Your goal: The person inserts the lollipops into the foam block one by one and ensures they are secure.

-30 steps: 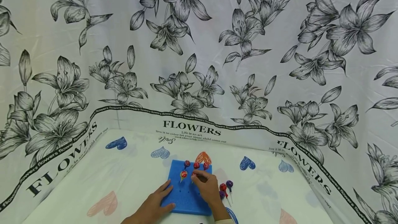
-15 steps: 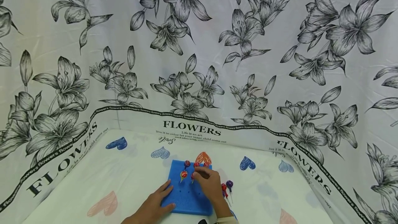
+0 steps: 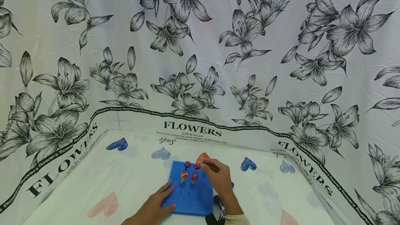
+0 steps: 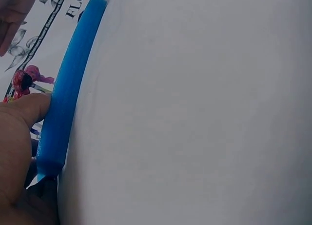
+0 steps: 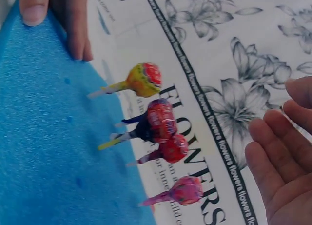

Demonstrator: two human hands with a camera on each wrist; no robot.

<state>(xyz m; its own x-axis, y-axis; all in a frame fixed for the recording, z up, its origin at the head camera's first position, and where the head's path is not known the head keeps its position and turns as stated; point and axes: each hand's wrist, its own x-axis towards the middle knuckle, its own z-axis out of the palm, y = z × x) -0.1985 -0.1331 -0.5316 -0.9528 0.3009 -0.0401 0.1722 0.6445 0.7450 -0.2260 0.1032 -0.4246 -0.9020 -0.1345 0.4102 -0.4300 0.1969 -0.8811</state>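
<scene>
Several wrapped lollipops stand by their sticks in a blue foam board [image 3: 187, 204]. In the head view, a yellow-red lollipop [image 3: 184, 175] and a red lollipop [image 3: 194, 176] form the nearer row, with more behind. My left hand [image 3: 154, 204] rests at the board's left edge, fingers spread, thumb on its top. My right hand [image 3: 220, 180] hovers over the board's right side and hides part of it. In the right wrist view, its relaxed fingers [image 5: 265, 161] hold nothing visible, apart from the pink lollipop [image 5: 186, 190] and the others.
Beside the right wrist, a purple loose lollipop [image 3: 232, 184] on the cloth peeks out, mostly hidden. Small holes dot the board's nearer part. A white cloth with printed hearts [image 3: 248, 164] covers the table, and a flower-printed curtain [image 3: 200, 79] rises behind.
My right hand has let go of the red lollipop in the nearer row and moved right and slightly back; that lollipop stands by itself. The left hand has stayed put.
</scene>
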